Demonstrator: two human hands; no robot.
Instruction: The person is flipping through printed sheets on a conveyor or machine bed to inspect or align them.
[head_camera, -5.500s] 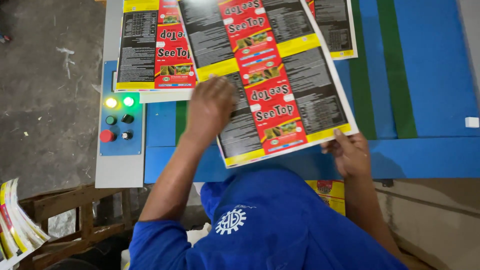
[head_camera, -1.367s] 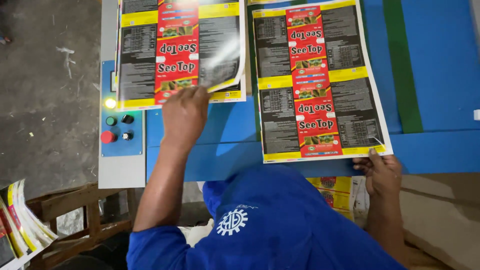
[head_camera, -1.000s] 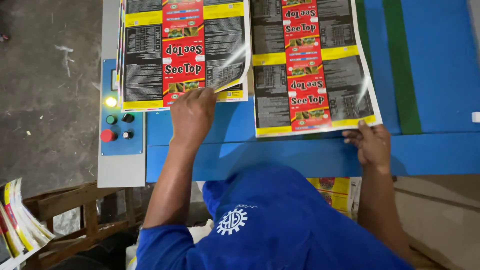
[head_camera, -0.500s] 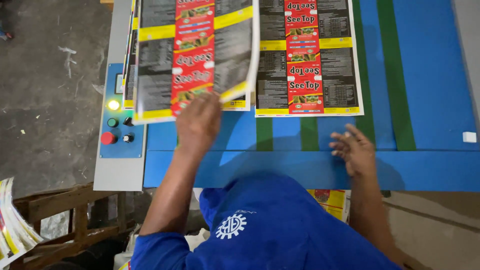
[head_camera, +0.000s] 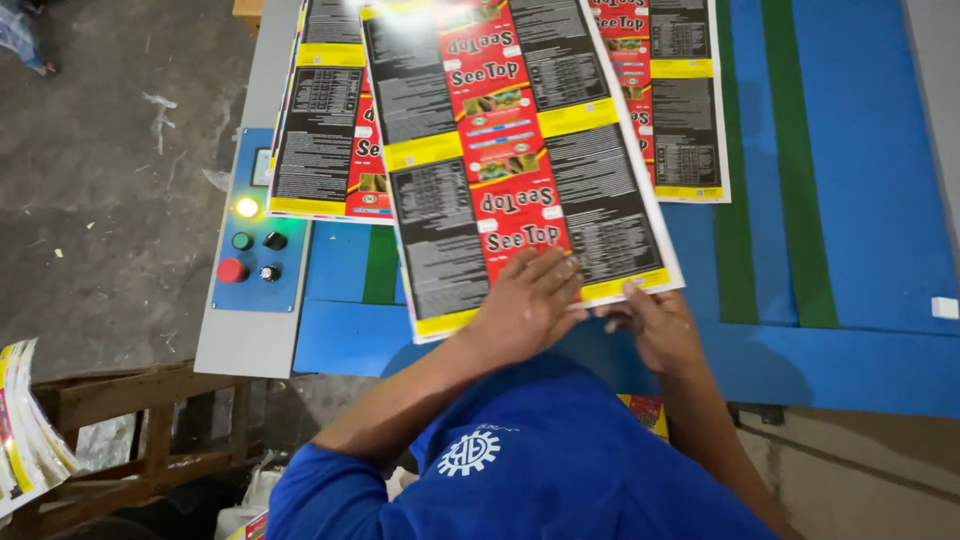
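A large glossy printed sheet (head_camera: 500, 150) with red, black and yellow label panels lies tilted across the middle of the blue table (head_camera: 860, 200). My left hand (head_camera: 525, 305) is on its near edge, fingers on top, gripping it. Just to the right, my right hand (head_camera: 650, 325) pinches the same edge near the sheet's near right corner. Partly under the sheet on the left is a stack of the same sheets (head_camera: 320, 150). Another such sheet (head_camera: 680, 100) lies flat on the right.
A grey-and-blue control panel (head_camera: 255, 245) with a lit yellow lamp, black knobs and a red button sits left of the table. Green stripes (head_camera: 790, 150) run across the table top. At lower left a wooden pallet (head_camera: 110, 420) carries more printed sheets (head_camera: 25, 430).
My left hand has pulled the top sheet off the left stack toward the middle. My right hand left the right-hand sheet and moved left to the same sheet's near edge.
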